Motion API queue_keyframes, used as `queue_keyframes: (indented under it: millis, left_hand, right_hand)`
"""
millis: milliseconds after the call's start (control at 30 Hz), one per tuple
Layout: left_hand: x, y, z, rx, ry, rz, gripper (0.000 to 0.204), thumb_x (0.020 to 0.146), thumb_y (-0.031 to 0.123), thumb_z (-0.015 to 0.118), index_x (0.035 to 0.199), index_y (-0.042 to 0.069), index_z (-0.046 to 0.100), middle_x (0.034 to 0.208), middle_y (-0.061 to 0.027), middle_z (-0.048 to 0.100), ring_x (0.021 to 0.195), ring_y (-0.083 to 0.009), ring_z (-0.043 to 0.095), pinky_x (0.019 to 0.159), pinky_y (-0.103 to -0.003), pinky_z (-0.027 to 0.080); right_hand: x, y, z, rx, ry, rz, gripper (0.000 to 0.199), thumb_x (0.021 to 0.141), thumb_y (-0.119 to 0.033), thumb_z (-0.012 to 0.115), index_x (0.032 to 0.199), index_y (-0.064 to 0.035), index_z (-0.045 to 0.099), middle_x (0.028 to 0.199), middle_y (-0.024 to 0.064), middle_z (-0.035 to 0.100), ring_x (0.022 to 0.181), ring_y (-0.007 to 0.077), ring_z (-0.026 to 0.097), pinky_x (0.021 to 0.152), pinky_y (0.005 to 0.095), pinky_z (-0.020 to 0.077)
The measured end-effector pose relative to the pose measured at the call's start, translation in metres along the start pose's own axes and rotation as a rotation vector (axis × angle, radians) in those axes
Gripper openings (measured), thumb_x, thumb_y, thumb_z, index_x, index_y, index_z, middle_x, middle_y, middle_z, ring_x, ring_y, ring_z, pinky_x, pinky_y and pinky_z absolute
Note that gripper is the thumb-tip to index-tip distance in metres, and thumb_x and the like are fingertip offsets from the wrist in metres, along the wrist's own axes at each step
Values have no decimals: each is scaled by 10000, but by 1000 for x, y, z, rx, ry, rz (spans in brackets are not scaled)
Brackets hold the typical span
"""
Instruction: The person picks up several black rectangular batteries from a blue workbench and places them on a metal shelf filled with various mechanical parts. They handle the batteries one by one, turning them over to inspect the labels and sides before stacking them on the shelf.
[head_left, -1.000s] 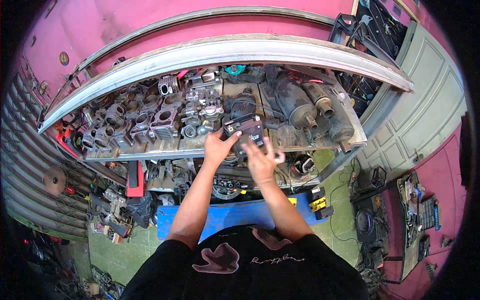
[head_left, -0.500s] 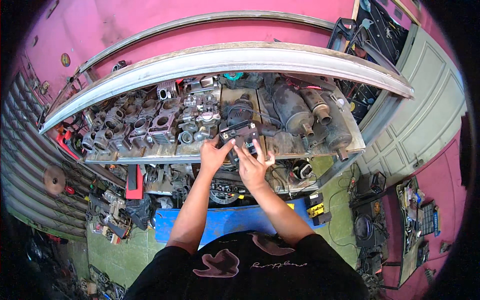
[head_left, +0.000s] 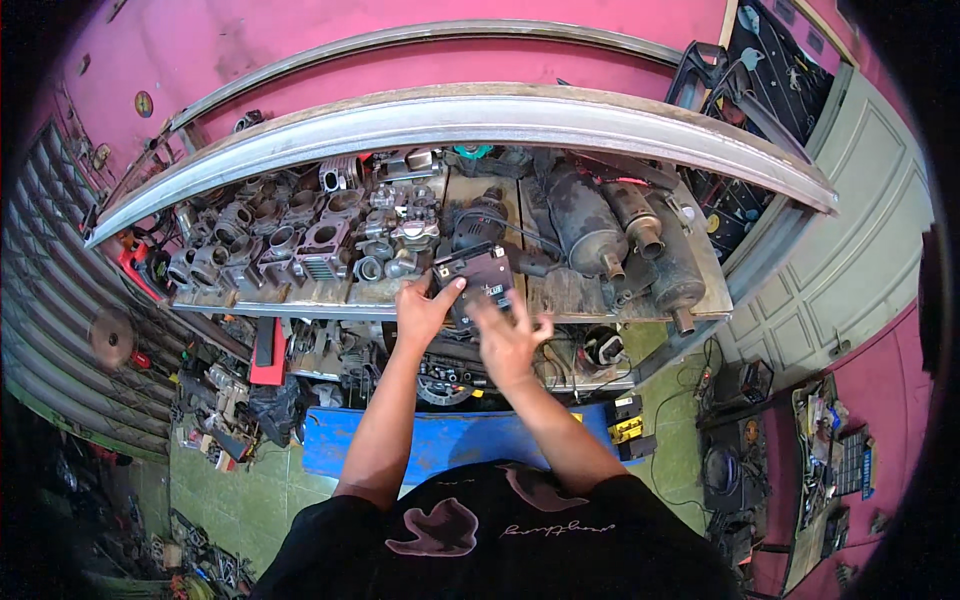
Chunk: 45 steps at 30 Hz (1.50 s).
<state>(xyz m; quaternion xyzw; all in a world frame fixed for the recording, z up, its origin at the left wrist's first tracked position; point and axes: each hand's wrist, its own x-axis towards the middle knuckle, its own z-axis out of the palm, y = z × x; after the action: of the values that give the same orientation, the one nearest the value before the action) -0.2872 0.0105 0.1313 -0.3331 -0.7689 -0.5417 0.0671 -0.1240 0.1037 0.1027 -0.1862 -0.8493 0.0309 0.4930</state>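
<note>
Left hand [head_left: 422, 308], at the frame's centre, grips a small black box-shaped part [head_left: 478, 281] by its left edge, thumb on top. Right hand [head_left: 510, 335] hovers just below it, fingers spread, holding nothing. Both sit over the wooden shelf [head_left: 560, 295], with grey engine cylinders [head_left: 300, 245] to the left.

Metal, plastic and worn wood on the bench

Matt black plastic on the small boxy casing [head_left: 478, 280] under the left hand [head_left: 425, 310] and beside the right hand [head_left: 508, 338]. Dull grey cast metal, rough and grimy, on the finned engine cylinders [head_left: 300, 245]. Dark, sooty, matt steel on the two rounded exhaust mufflers [head_left: 600, 225]. Bare, scuffed, unvarnished planks for the wooden shelf top [head_left: 560, 290]. Brushed, faintly shiny metal along the curved upper shelf edge [head_left: 450, 115]. Soft matt cloth on the black shirt [head_left: 520, 550]
</note>
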Motion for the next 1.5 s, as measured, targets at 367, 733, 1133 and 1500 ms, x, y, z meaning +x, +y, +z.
queue_keyframes:
  millis: [367, 733, 1133, 1500]
  left_hand:
    - [-5, 21, -9, -18, -52, -83, 443, 809, 389, 864, 1096, 60, 792, 973, -228, 755, 923, -361, 681, 880, -430, 524]
    - [-22, 29, -16, 101, -41, 137, 692, 680, 360, 942, 1281, 90, 734, 863, -115, 660, 829, -255, 497, 795, -370, 469]
    - [-2, -3, -42, 161, -204, 347, 866, 634, 330, 935, 1397, 50, 636, 1292, -146, 677, 1154, -338, 544, 1043, -425, 412]
    - [-43, 62, -34, 329, -154, 422, 1210, 555, 281, 927, 1599, 99, 346, 1614, -109, 397, 1313, -378, 444, 1106, -504, 342]
  right_hand:
    - [-4, 88, -28, -235, -155, 300, 326, 952, -286, 670, 1270, -255, 734, 1217, -58, 752, 1394, 294, 498, 1072, 617, 213]
    - [41, 36, -64, 208, -420, 429, 935, 807, -501, 812, 1569, -121, 425, 1372, 202, 582, 1280, 369, 472, 1065, 549, 292]
    - [32, 39, -39, 332, -410, 269, 902, 599, -432, 969, 1302, -37, 563, 1110, 172, 648, 1119, 359, 544, 980, 490, 369]
    - [48, -30, -34, 84, -104, 370, 677, 566, -472, 934, 1009, -67, 621, 1026, 120, 673, 1052, 357, 546, 903, 508, 361]
